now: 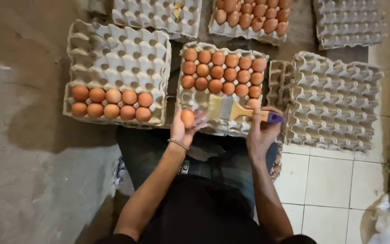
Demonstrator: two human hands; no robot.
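Seated low on the floor (32,180), the person had dark clothing and jeans filling the near foreground, knees drawn up so that the work sat within easy reach of both arms. Around those knees the grey pulp egg trays were fanned out, presumably so each could be reached without shifting: a large tray on the left (118,49) carried only two rows of brown eggs along its near edge, the rest of its cups bare; the middle tray (195,101) directly ahead held three full rows at its far side, with its near cups partly hidden behind the hands; a stack of unfilled trays (335,99) lay to the right, half on the pale tiles (330,180), and more trays stood farther back, one of them (249,18) full of eggs. Next in size came the paintbrush (235,110), broad and flat with pale bristles, a wooden handle and a purple end; the right hand (260,131) had its fingers closed about that handle near the purple tip, holding the brush level with the bristles pointing left towards the egg, as one would to sweep dirt off a shell. Smallest of all, the single brown egg (188,118) sat upright in the left hand (183,129), fingers curled snugly round its lower half so the top stayed bare to the bristles, just above the near edge of the middle tray. A thin bracelet (178,143) circled that wrist.
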